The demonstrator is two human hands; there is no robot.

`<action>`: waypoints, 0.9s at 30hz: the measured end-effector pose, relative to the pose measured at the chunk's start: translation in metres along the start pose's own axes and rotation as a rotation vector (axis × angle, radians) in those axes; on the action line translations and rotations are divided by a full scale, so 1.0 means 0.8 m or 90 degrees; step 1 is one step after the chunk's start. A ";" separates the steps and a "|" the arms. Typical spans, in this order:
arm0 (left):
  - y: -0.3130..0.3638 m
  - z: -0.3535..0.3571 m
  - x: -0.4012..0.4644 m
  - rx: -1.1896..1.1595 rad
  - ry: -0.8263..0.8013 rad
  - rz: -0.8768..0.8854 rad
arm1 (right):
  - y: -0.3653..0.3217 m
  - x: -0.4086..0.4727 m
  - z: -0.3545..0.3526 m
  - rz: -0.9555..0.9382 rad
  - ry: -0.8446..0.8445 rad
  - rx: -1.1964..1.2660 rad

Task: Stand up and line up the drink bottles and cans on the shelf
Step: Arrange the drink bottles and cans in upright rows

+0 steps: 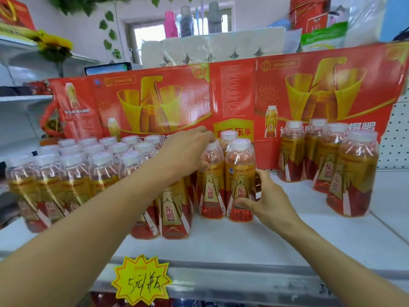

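Many gold-and-red drink bottles with white caps stand on a white shelf [243, 242]. A dense block of bottles [73, 180] fills the left part. My left hand [183, 151] reaches over that block and grips the neck of an upright bottle [210, 185] in the middle. Right beside it stands another upright bottle [240, 185], and my right hand [265, 200] holds its lower right side with thumb and fingers. A third bottle [228, 137] stands just behind these two. A separate group of several bottles [345, 171] stands at the right.
A red and gold cardboard display panel [221, 96] backs the shelf. A yellow starburst price tag [141, 280] hangs on the shelf's front edge. Bare white shelf shows between the middle bottles and the right group. Paper rolls and assorted goods sit above the panel.
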State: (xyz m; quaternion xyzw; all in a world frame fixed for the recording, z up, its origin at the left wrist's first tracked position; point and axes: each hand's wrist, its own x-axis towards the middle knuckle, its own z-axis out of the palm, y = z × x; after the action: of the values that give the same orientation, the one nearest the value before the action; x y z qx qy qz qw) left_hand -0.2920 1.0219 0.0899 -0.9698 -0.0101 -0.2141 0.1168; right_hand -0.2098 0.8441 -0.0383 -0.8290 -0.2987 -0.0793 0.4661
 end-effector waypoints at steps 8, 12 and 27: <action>-0.010 0.009 0.001 0.101 0.035 -0.025 | -0.006 0.015 0.027 0.006 0.005 -0.025; -0.007 0.013 0.002 0.131 0.047 -0.031 | -0.009 0.015 0.027 0.013 -0.004 -0.022; 0.107 0.013 -0.013 -0.223 0.153 0.098 | 0.027 -0.041 -0.069 -0.116 0.242 -0.170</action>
State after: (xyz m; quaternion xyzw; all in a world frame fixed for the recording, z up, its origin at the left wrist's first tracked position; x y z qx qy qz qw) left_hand -0.2910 0.9414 0.0576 -0.9406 0.1155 -0.3172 -0.0374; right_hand -0.2160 0.7769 -0.0367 -0.8232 -0.2662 -0.3140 0.3910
